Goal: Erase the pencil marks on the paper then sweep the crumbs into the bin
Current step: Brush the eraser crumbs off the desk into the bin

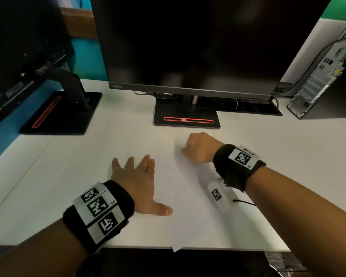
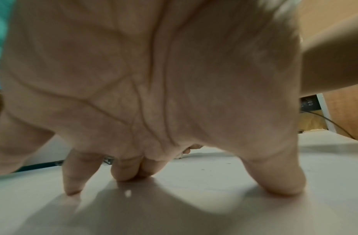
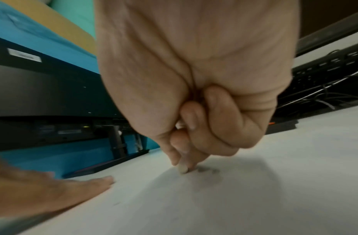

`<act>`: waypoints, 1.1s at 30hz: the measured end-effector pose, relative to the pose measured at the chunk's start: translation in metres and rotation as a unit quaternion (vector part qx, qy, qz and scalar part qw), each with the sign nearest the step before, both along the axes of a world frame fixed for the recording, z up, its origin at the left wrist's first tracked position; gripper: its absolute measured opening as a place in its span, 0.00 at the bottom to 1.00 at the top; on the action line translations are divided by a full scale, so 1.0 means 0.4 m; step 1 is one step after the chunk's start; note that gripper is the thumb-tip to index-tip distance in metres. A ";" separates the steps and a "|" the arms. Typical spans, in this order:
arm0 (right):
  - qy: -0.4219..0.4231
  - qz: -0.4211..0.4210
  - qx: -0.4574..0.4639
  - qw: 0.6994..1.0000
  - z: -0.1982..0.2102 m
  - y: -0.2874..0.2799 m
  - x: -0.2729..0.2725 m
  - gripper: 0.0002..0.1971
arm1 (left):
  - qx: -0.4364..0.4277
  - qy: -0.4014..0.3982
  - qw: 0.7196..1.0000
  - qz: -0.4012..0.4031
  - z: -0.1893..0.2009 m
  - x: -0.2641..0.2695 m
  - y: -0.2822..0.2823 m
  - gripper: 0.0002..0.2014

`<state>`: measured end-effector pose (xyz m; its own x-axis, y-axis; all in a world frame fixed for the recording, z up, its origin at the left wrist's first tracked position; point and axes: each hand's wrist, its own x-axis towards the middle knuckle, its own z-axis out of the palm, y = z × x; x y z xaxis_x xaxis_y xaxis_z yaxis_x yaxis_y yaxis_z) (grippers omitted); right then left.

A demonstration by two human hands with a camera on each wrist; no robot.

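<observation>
A white sheet of paper [image 1: 188, 206] lies on the white desk, its near corner hanging over the front edge. My left hand [image 1: 136, 176] rests flat on the sheet's left side with fingers spread and straight; in the left wrist view the fingertips [image 2: 125, 173] press down. My right hand [image 1: 198, 148] is fisted at the sheet's far part, pinching a small white eraser [image 3: 183, 168] whose tip touches the paper. Grey smudged pencil marks [image 3: 206, 170] lie just right of the eraser tip. A few faint dark specks [image 1: 182, 188] dot the sheet between the hands. No bin is in view.
A dark monitor stands behind the paper on a black base [image 1: 186, 118] with a red slot. A second monitor's base [image 1: 62, 114] sits at the far left. A computer tower [image 1: 328, 76] with cables stands at the far right. The desk's front edge [image 1: 140, 247] is close.
</observation>
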<state>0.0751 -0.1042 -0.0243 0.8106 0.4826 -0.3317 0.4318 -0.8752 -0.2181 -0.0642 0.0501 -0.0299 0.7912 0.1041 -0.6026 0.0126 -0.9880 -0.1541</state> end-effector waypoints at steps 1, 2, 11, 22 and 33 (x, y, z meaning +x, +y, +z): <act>0.012 0.024 0.009 1.000 -0.004 0.012 -0.021 0.18 | 0.002 0.002 1.000 0.001 0.001 0.001 -0.001 0.69; 0.032 0.050 0.020 0.998 -0.008 0.025 -0.045 0.20 | 0.006 0.004 1.000 -0.001 0.003 0.003 -0.004 0.69; 0.126 -0.121 0.109 0.978 -0.001 -0.132 -0.004 0.17 | -0.033 -0.012 0.999 0.001 0.026 0.009 -0.011 0.71; 0.234 -0.271 0.359 0.862 -0.034 -0.357 -0.068 0.13 | -0.093 -0.098 0.990 0.041 0.042 0.107 -0.030 0.36; 0.238 -0.281 0.418 0.831 -0.013 -0.425 -0.069 0.13 | -0.155 -0.122 0.972 0.125 0.010 0.191 0.006 0.13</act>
<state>0.0476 -0.2744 -0.0295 0.8588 0.2955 -0.4184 -0.3024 -0.3667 -0.8798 0.0122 0.0526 -0.0260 0.8884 0.1542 -0.4323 0.2565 -0.9479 0.1889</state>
